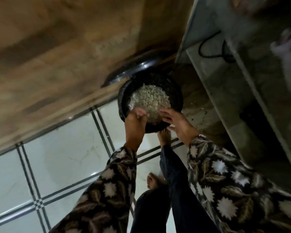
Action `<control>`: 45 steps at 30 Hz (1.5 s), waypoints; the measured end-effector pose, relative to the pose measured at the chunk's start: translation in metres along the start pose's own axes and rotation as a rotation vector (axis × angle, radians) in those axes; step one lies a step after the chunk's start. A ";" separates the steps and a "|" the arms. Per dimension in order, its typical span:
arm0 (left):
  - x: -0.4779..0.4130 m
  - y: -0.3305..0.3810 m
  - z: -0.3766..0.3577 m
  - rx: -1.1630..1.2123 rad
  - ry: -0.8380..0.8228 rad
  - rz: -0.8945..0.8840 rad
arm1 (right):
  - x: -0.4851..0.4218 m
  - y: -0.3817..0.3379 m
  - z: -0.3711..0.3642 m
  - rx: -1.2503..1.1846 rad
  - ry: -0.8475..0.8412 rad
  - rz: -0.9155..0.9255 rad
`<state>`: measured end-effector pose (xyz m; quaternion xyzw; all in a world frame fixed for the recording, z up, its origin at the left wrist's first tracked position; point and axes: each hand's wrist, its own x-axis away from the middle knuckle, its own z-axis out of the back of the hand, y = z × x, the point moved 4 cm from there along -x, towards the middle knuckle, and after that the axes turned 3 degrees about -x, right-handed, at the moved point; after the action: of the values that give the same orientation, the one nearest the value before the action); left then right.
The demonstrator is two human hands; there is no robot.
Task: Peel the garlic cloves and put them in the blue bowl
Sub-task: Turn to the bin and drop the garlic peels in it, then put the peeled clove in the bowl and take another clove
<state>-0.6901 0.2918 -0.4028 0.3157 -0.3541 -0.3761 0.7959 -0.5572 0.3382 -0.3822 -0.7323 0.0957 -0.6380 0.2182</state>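
Garlic [148, 98] sits as a pale heap in a dark bowl [124, 98], carried above the tiled floor [65, 157]; whether peeled I cannot tell. Left hand [135, 125] and right hand [176, 125] each curl over the near rim, I judge to keep it level. Mouth faces up; single pieces too blurred for any long axis

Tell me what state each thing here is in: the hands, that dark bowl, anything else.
dark bowl: held up over the tiled floor, tilted, filled.
pale heap: piled inside the bowl; too blurred to tell peeled from unpeeled.
left hand: grips the bowl's near rim, thumb inside.
right hand: holds the near rim beside it.
black cord: lying looped on the grey ledge.
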 end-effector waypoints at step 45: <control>0.630 0.521 -0.299 -0.470 -0.715 -1.067 | 0.622 0.348 0.540 -0.251 1.425 0.325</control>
<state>0.0381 0.1141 0.0385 0.1222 -0.2998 -0.8651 0.3832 0.1223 -0.1239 -0.0295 -0.1366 0.3935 -0.9025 0.1098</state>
